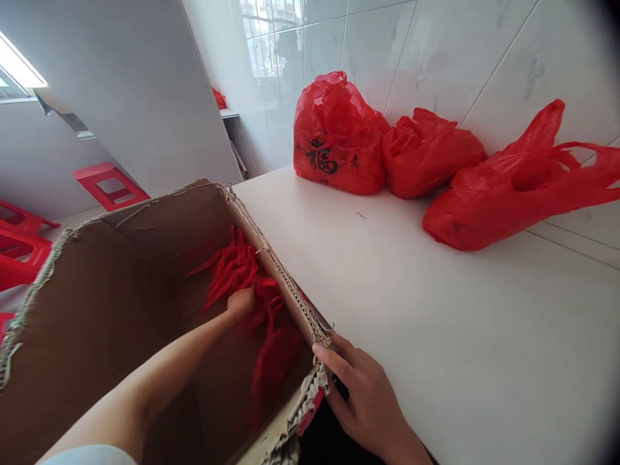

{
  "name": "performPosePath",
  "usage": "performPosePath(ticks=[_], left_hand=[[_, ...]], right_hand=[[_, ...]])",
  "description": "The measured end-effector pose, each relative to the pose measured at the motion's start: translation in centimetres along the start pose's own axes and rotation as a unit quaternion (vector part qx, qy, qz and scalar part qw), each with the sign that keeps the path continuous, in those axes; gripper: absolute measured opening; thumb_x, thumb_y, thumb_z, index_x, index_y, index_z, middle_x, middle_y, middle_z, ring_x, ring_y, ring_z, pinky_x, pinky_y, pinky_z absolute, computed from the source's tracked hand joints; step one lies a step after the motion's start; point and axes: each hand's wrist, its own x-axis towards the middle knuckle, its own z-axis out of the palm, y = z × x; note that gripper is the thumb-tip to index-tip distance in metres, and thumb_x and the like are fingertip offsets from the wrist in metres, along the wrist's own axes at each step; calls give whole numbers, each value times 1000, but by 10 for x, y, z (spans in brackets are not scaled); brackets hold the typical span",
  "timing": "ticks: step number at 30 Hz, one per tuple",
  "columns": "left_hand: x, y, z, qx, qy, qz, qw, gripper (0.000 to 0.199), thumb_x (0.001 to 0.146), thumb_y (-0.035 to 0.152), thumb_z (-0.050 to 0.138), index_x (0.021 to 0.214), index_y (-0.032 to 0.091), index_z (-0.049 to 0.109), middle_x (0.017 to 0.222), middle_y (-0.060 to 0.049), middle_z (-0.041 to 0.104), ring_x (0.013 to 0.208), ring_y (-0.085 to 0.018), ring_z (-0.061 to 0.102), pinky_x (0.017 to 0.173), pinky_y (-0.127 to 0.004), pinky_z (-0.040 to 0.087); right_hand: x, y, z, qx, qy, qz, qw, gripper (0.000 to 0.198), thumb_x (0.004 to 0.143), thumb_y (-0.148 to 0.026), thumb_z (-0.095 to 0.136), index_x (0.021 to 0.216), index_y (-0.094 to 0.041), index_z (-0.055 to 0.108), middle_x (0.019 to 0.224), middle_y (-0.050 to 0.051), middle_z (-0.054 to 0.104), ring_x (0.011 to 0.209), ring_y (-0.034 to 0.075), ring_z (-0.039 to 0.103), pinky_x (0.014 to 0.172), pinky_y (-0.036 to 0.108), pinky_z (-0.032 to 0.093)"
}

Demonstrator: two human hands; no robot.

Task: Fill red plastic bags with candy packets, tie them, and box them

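Left hand (242, 301), grip unclear, seemingly gathers red plastic (237, 266) inside the box (116, 278); right hand (361, 387) clasps its four-o'clock rim, which lifting next needs steady.

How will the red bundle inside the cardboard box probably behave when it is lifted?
The red bundle is probably floppy, since its strips droop and crease. It may trail or tangle, because loose ends spread inside the cardboard box. It looks thin, so probably light.

Right of the right grip (365, 394) spreads a white desk (436, 310); beyond rises a glossy tiled wall (426, 51); far left, red stools (99, 173), a grey partition (140, 84) and a bright window (17, 61).
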Motion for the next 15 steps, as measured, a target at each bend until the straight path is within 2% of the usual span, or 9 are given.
performPosePath(ticks=[4,7,9,13,15], left_hand=[[-5,6,-12,36,6,-18,999,38,91,36,57,124,17,55,120,-10,60,99,-22,62,83,-43,54],[-26,13,-6,58,1,5,998,42,92,39,55,129,17,52,128,-12,55,108,-25,59,89,-47,50],[-44,17,6,66,-40,25,997,43,92,42,54,126,16,54,124,-12,58,107,-25,60,90,-48,49],[-74,25,40,66,-159,57,983,33,90,40,58,111,15,62,107,-8,65,95,-21,64,84,-43,53],[-77,30,51,49,-178,74,980,31,90,36,60,112,16,61,110,-8,65,95,-20,64,82,-41,54]], right_hand=[[0,0,0,-3,0,6,1000,58,85,-13,50,140,-31,42,137,9,52,106,21,63,82,35,56],[-1,0,0,-11,4,6,1000,57,86,-14,50,140,-31,41,136,9,53,107,21,63,82,36,56],[-1,0,-1,-12,5,4,1000,57,87,-15,50,140,-31,41,136,9,53,108,22,63,82,37,56],[-1,0,0,-4,7,1,1000,57,87,-14,49,140,-32,40,136,8,53,107,21,63,81,36,56],[0,0,0,1,3,2,1000,58,87,-14,50,141,-32,39,138,8,52,107,21,62,81,35,55]])
